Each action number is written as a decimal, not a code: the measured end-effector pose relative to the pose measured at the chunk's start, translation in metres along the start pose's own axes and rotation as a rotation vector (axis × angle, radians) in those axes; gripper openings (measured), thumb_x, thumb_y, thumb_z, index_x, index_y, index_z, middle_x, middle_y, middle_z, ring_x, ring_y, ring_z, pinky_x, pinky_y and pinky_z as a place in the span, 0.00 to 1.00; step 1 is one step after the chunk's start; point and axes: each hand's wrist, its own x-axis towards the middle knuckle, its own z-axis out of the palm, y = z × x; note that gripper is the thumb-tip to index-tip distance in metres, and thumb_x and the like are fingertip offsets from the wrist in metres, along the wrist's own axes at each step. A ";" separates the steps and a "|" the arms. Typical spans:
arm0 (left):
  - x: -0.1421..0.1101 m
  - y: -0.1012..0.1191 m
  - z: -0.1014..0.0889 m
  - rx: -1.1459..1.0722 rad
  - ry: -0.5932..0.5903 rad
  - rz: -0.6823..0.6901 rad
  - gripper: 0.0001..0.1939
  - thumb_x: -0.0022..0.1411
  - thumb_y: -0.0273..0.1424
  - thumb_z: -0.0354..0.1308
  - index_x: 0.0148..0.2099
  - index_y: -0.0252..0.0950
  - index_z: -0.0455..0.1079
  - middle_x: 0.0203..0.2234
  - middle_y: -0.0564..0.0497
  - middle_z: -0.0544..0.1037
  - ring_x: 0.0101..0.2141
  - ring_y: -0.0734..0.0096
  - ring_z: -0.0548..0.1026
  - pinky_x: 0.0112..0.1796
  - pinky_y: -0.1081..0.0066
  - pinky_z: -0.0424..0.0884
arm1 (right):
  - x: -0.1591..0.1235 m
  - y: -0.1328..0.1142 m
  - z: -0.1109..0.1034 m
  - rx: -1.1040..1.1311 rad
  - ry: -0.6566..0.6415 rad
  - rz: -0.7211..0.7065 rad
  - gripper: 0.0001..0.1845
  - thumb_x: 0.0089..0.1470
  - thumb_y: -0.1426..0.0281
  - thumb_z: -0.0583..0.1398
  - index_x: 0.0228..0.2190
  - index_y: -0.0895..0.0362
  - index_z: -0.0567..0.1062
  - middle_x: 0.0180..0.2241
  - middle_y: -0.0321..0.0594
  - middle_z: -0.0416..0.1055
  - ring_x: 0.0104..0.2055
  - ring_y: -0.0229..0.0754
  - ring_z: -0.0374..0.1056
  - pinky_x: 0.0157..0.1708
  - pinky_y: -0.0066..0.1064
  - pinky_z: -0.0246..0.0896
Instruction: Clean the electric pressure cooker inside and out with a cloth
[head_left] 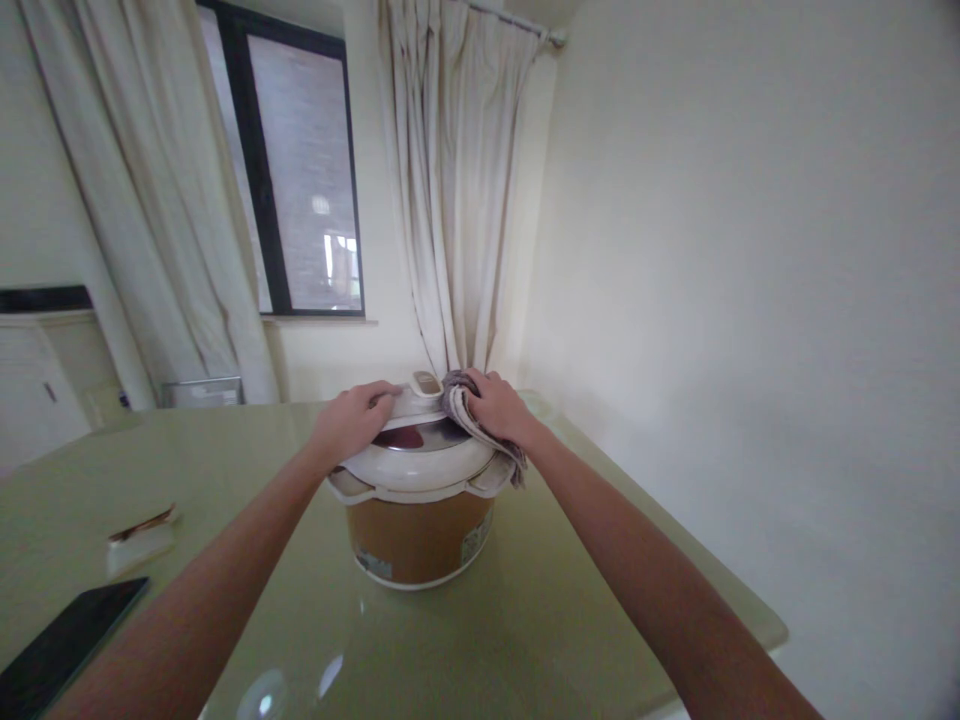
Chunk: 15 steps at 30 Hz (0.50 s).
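Observation:
An electric cooker with a brown body and a white lid stands upright on the table in front of me. My left hand rests on the left side of its lid, fingers curled over the upper rim. A greyish, folded cloth is gripped in my right hand and pressed against the right side of the lid. One end of the cloth hangs down past the cooker's right edge. A small brown-and-white top piece shows between my hands. My left fingertips are partly hidden behind the lid.
The glossy green tabletop carries a dark tablet or phone at the lower left and a small white packet-like item beyond it. A white wall runs along the right side. Curtains and a window are behind.

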 end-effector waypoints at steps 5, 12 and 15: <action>-0.002 0.002 -0.002 -0.011 -0.017 -0.019 0.26 0.68 0.39 0.45 0.58 0.47 0.79 0.57 0.53 0.82 0.57 0.57 0.78 0.58 0.63 0.71 | 0.035 0.027 0.008 0.140 -0.073 0.126 0.23 0.69 0.56 0.50 0.54 0.53 0.75 0.52 0.50 0.78 0.52 0.56 0.73 0.53 0.46 0.66; 0.002 -0.005 0.002 -0.052 -0.016 0.014 0.28 0.68 0.40 0.44 0.59 0.46 0.79 0.58 0.53 0.81 0.58 0.55 0.77 0.60 0.62 0.70 | -0.022 -0.012 0.001 -0.086 0.080 0.078 0.22 0.69 0.52 0.52 0.52 0.49 0.76 0.47 0.53 0.75 0.50 0.59 0.71 0.51 0.51 0.65; 0.004 -0.008 0.003 -0.070 -0.019 0.024 0.28 0.68 0.41 0.43 0.59 0.45 0.79 0.58 0.53 0.81 0.57 0.55 0.78 0.59 0.62 0.70 | -0.044 -0.027 -0.001 -0.147 0.129 -0.029 0.21 0.68 0.52 0.53 0.53 0.49 0.75 0.49 0.54 0.72 0.52 0.60 0.68 0.50 0.51 0.65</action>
